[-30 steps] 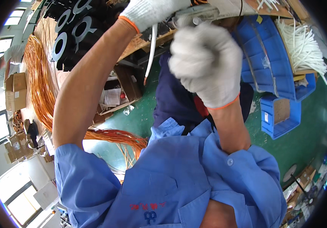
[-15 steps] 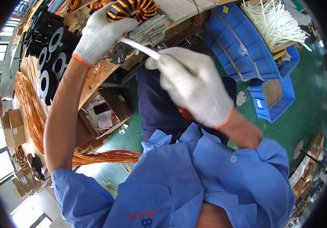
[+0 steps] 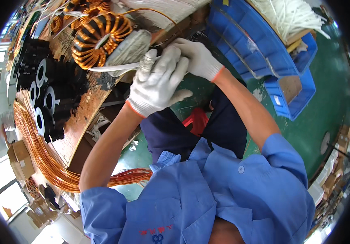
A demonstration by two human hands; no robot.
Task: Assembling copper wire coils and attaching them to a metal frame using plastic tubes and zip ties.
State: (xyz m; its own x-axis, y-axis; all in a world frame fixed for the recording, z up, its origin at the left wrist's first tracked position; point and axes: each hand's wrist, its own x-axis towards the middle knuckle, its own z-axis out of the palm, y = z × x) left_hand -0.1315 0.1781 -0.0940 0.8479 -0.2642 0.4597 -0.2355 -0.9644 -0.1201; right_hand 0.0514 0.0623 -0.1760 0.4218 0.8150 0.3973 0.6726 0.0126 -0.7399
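Note:
A ring-shaped coil (image 3: 100,40), copper wire wound over a black core, rests at the bench's edge. From its lower side a white tube (image 3: 116,68) stretches toward my hands. My left hand (image 3: 154,83), in a white knit glove, lies over the tube with fingers extended and thumb apart. Just beyond it my right hand (image 3: 199,59), gloved too, is closed around the tube's far end; its fingertips are partly hidden behind the left hand. A worn whitish block (image 3: 132,53) sits beside the coil. One copper wire end (image 3: 156,12) arcs out from the coil's top.
Black ring-ended parts (image 3: 40,97) are stacked on the bench's left, near a long bundle of copper wire (image 3: 40,150). More wound coils (image 3: 91,12) lie behind. At right stand a large blue bin (image 3: 248,40), white tubes (image 3: 291,18) in a box, and a smaller blue bin (image 3: 278,99).
My left hand has let go of the coil and come down to the tube. The coil now rests lower left on the bench. My right hand has moved up and away from me.

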